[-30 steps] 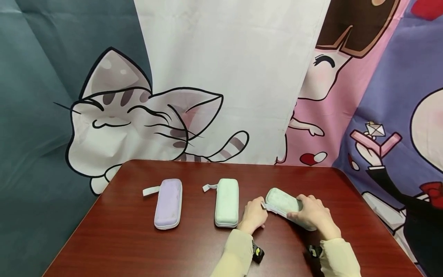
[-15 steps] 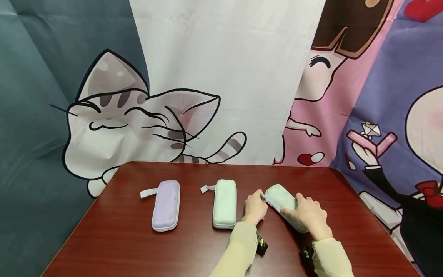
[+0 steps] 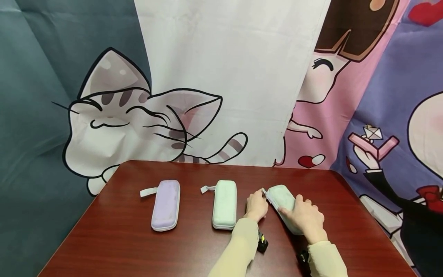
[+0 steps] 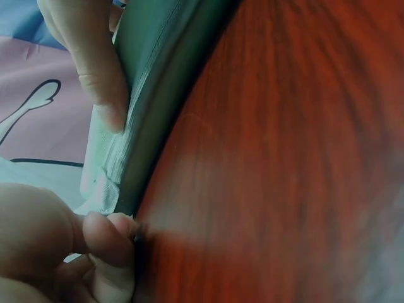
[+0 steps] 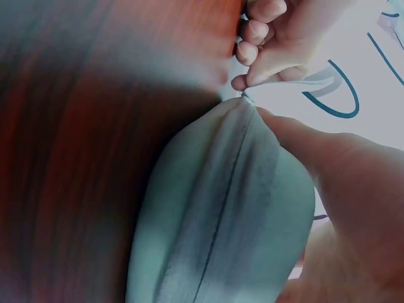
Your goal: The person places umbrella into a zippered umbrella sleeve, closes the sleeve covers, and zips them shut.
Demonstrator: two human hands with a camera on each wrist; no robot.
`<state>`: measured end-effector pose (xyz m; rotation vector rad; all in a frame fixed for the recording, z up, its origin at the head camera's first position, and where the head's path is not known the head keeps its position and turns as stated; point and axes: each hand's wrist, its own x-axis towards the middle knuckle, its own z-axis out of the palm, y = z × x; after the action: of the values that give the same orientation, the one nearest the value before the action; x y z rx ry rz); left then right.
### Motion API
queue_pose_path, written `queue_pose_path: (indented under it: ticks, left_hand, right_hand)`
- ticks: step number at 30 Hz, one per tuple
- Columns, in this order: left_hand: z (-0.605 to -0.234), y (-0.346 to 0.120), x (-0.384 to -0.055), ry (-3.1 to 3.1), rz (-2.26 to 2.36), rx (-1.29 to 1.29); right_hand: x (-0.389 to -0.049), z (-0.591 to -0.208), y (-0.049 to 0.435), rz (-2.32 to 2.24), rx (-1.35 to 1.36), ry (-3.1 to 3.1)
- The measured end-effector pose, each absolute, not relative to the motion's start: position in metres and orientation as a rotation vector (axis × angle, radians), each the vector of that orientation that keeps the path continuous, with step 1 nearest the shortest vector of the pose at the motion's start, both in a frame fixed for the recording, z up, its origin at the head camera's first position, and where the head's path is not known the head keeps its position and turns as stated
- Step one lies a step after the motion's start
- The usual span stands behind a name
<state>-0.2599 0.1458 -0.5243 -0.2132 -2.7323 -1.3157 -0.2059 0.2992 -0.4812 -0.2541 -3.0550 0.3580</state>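
Observation:
On the right of the head view, a mint-green zippered case (image 3: 282,196) lies slanted on the table. My right hand (image 3: 306,219) grips its near half, thumb on the left side and fingers over the right. At the far-left corner, my left hand (image 3: 257,206) pinches the zipper pull with its whitish strap (image 5: 303,84). In the right wrist view the zip (image 5: 221,214) runs shut along the visible side, up to the pinching left hand (image 5: 278,44). The left wrist view has the right thumb (image 4: 107,95) pressing next to the zip.
Left of my hands lies a second mint-green case (image 3: 224,204), its strap pointing left. Farther left is a lilac case (image 3: 165,206), also with a strap. All rest on a dark red wooden table (image 3: 117,246). A printed cloth (image 3: 225,77) hangs behind.
The near end of the held case has swung left, so it points more directly away from me. My right hand has moved left with it; the left hand keeps its pinch at the corner.

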Motion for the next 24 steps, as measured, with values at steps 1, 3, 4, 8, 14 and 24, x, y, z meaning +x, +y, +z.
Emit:
queue_pose_path:
  ticks: [1, 3, 4, 8, 14, 24]
  left_hand:
    - [-0.524, 0.146, -0.261, -2.741, -1.328, -0.214]
    - [-0.524, 0.145, -0.262, -2.758, -1.379, -0.211]
    - [-0.523, 0.144, -0.263, -2.765, -1.384, -0.215]
    - [-0.522, 0.142, -0.264, -2.797, -1.37, -0.225]
    - [-0.524, 0.141, -0.265, -2.811, -1.291, -0.234]
    - [-0.523, 0.148, -0.267, -2.809, -1.425, -0.107]
  right_hand:
    - [-0.206, -0.482, 0.299, 0.356, -0.259, -3.049]
    - [-0.206, -0.483, 0.299, 0.357, -0.265, -3.031]
    - [-0.206, -0.483, 0.298, 0.358, -0.267, -3.021]
    - [-0.206, -0.486, 0.297, 0.369, -0.277, -2.992]
    - [-0.205, -0.488, 0.291, 0.361, -0.283, -2.982]
    - [-0.204, -0.482, 0.29, 0.358, -0.301, -3.017]
